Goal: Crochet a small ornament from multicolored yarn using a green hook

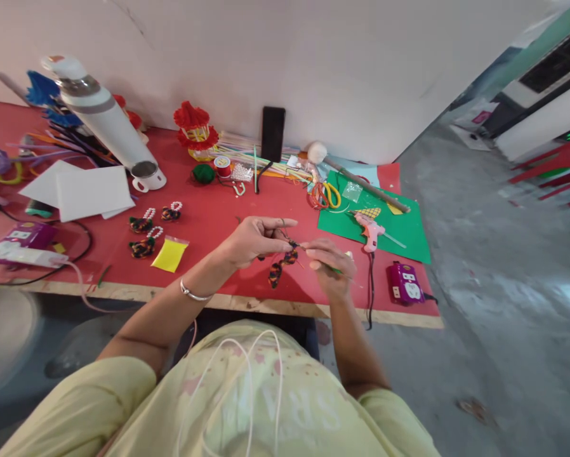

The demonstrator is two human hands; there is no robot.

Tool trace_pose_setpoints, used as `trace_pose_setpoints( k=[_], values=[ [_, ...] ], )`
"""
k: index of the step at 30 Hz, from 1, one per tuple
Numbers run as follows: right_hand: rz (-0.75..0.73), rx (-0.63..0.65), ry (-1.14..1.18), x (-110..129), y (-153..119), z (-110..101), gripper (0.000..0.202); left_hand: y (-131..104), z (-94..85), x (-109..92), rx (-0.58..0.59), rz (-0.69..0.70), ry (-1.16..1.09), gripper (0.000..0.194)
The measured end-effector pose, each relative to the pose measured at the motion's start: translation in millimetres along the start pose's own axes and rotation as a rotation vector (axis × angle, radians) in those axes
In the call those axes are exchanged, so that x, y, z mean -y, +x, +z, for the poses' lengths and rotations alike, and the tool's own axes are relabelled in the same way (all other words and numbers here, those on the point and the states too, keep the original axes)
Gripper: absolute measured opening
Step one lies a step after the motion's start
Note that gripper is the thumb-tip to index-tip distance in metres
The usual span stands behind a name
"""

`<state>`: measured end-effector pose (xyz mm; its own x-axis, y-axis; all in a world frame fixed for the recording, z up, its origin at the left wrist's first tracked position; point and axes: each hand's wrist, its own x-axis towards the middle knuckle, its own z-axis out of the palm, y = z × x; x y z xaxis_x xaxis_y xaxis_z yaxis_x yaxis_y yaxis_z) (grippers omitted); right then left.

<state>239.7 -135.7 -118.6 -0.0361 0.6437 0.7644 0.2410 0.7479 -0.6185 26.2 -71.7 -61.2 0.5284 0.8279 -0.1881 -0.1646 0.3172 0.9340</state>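
Over the red table (pixel 209 222), my left hand (pixel 251 243) pinches a dark multicoloured crocheted strip (pixel 276 271) between thumb and fingers, its index finger stretched out to the right. The strip curls and hangs below the fingertips. My right hand (pixel 331 265) is closed around a thin tool with a green handle (pixel 336 271), its tip meeting the strip near the left thumb. Left of my hands lie several small crocheted pieces with white bead loops (pixel 143 247), beside a yellow packet (pixel 170 254).
A tall white bottle (pixel 106 120) and white cards (pixel 92 190) are on the left. A phone (pixel 272 133) leans against the wall. On the right are a pink glue gun (pixel 371 232), green sheet (pixel 402 231), scissors (pixel 333 195) and purple power socket (pixel 405 284).
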Motion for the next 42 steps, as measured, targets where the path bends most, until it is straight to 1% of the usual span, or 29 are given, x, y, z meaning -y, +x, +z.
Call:
trace_pose_setpoints(
  k=[3,7,13,16,18,19,21,22,23,24,26,27,28,29,30,32,33,34,35,36,38,40,42],
  values=[
    [0.024,0.078,0.041,5.4,6.1,-11.8,0.029,0.2,-0.8,-0.6,0.041,0.005,0.070,0.065],
    [0.043,0.136,0.048,11.1,9.8,-21.8,0.028,0.0,-0.6,-0.5,0.084,-0.002,0.126,0.065],
    [0.053,0.237,0.110,19.8,23.6,-34.3,0.028,-0.1,-4.7,-7.0,0.119,0.018,0.222,0.052],
    [0.104,0.251,0.177,21.8,28.4,-39.7,0.022,-0.3,-7.4,-9.7,0.162,0.000,0.254,0.047],
    [0.179,0.236,0.234,18.8,26.2,-39.8,0.017,-0.6,-7.3,-10.1,0.212,-0.026,0.257,0.045],
    [0.224,0.218,0.270,16.2,23.2,-37.8,0.016,-0.8,-6.0,-9.7,0.233,-0.032,0.250,0.045],
    [0.299,0.124,0.331,10.8,14.3,-28.6,0.021,-0.9,0.1,-6.7,0.236,-0.007,0.218,0.043],
    [0.317,0.062,0.341,8.8,8.9,-21.6,0.025,-0.8,5.0,-3.9,0.201,0.030,0.200,0.044],
    [0.309,-0.039,0.310,7.6,3.3,-13.3,0.028,-0.6,10.7,-0.1,0.142,0.081,0.183,0.046],
    [0.298,-0.112,0.206,7.4,-2.3,-4.3,0.024,-0.2,17.1,4.6,0.057,0.139,0.172,0.048],
    [0.199,-0.191,-0.112,8.9,-12.3,14.1,0.016,0.7,30.0,15.5,-0.155,0.244,0.179,0.052],
    [0.148,-0.222,-0.271,9.9,-16.3,22.6,0.018,1.0,35.6,20.9,-0.243,0.275,0.170,0.052],
    [0.098,-0.257,-0.399,10.6,-19.4,30.1,0.022,1.3,40.0,25.3,-0.288,0.285,0.141,0.053],
    [0.060,-0.298,-0.478,10.6,-21.3,36.1,0.024,1.3,42.9,28.2,-0.299,0.278,0.089,0.054],
    [0.030,-0.342,-0.502,10.1,-22.0,40.3,0.023,1.0,44.0,29.3,-0.289,0.248,0.025,0.054],
    [0.006,-0.395,-0.402,7.5,-19.5,42.4,0.020,0.0,40.9,25.1,-0.200,0.137,-0.109,0.053],
    [0.009,-0.386,-0.306,5.9,-16.6,40.1,0.018,-0.7,37.0,20.5,-0.135,0.065,-0.156,0.053],
    [0.018,-0.356,-0.205,4.5,-13.0,35.7,0.017,-1.4,32.1,15.0,-0.062,0.009,-0.179,0.052],
    [0.026,-0.307,-0.115,3.3,-9.0,29.8,0.017,-1.9,26.7,9.4,-0.012,-0.027,-0.176,0.051],
    [0.030,-0.250,-0.048,2.6,-5.0,22.9,0.018,-2.4,21.3,4.2,0.010,-0.041,-0.152,0.049],
    [0.025,-0.132,0.005,2.2,1.9,8.1,0.019,-2.7,12.1,-3.2,0.038,-0.058,-0.091,0.047],
    [0.011,-0.033,0.000,3.1,6.4,-5.0,0.021,-2.4,6.4,-5.9,0.058,-0.061,-0.037,0.047],
    [0.006,0.033,-0.019,4.8,8.9,-14.6,0.022,-2.0,3.6,-5.7,0.082,-0.061,-0.001,0.045]
  ],
)
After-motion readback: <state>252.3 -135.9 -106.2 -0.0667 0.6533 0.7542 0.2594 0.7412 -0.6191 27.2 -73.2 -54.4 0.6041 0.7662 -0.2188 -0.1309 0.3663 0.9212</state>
